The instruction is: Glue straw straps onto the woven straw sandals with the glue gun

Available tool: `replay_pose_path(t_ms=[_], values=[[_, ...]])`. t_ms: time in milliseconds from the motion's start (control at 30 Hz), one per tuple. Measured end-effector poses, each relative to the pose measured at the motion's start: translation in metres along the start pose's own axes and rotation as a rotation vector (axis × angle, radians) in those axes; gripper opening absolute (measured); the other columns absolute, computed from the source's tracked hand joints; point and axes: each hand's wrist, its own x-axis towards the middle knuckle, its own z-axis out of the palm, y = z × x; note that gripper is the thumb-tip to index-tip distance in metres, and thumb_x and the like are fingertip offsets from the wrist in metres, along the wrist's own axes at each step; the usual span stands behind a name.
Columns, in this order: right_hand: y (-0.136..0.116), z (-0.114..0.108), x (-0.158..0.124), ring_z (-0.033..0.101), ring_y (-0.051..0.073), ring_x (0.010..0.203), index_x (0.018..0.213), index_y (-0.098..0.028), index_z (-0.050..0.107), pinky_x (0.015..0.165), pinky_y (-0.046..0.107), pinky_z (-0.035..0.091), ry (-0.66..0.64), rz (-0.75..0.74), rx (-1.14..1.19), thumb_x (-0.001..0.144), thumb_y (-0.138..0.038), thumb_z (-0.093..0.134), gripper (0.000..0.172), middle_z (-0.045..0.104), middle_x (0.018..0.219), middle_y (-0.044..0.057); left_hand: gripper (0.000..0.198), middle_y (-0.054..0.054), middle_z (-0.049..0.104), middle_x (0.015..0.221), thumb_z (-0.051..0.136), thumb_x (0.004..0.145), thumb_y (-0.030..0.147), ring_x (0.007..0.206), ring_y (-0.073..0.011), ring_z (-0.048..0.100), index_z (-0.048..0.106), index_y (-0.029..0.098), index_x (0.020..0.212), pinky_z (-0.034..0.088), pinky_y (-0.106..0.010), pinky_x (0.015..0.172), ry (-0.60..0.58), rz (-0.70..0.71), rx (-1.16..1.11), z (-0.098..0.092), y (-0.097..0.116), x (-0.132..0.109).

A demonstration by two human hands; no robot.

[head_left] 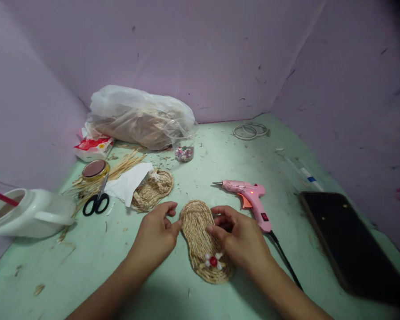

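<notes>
A small woven straw sandal sole lies on the green table in front of me, with a red and white bead flower near its close end. My left hand is curled against the sole's left edge, thumb touching it. My right hand rests on the sole's right side, fingers bent and pressing on the weave. A second straw sandal lies to the upper left, partly under white paper.
A pink glue gun with its light on lies right of my hands, its cord trailing toward me. Black scissors, a white jug, a tin lid, straw, a plastic bag, a bead jar, rings and a dark slab surround them.
</notes>
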Motion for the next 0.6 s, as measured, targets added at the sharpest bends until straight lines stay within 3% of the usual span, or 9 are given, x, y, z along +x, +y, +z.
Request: replay_pose_path(t_ms=[200,300,433,600], values=[[0.0041,-0.0024,0.0009,0.060,0.016,0.068,0.105,-0.019,0.059,0.064,0.032,0.048,0.010,-0.086,-0.015,0.074,-0.023,0.058,0.032,0.064,0.083,0.003,0.033,-0.002,0.058,0.078,0.050,0.063,0.015,0.042,-0.0050,0.043,0.056,0.013,0.095,0.039,-0.021,0.042,-0.052,-0.070,-0.313,0.0029,-0.0001,0.0007],[0.0038,-0.0029,-0.0003,0.057,0.014,0.069,0.113,-0.022,0.055,0.067,0.033,0.048,0.041,-0.228,-0.115,0.076,-0.019,0.054,0.037,0.060,0.094,0.005,0.028,0.001,0.057,0.068,0.049,0.064,0.013,0.046,-0.0067,0.044,0.058,0.015,0.091,0.039,-0.021,0.045,-0.037,0.033,-0.288,0.0024,-0.0003,-0.0002],[0.0022,-0.0033,-0.0014,0.057,0.015,0.079,0.103,-0.022,0.060,0.075,0.033,0.046,-0.017,-0.352,-0.177,0.078,-0.013,0.048,0.029,0.055,0.101,0.005,0.010,-0.001,0.057,0.073,0.053,0.064,0.013,0.058,-0.0096,0.050,0.060,0.016,0.071,0.042,-0.023,0.054,-0.041,0.149,-0.230,0.0048,-0.0039,0.0009],[0.0021,-0.0021,-0.0021,0.057,0.015,0.082,0.105,-0.020,0.056,0.075,0.032,0.047,-0.039,-0.334,-0.152,0.078,-0.012,0.049,0.029,0.055,0.103,0.006,0.009,0.001,0.054,0.066,0.051,0.061,0.008,0.060,-0.0112,0.051,0.056,0.016,0.062,0.041,-0.023,0.055,-0.075,0.081,-0.223,0.0059,-0.0082,0.0015]])
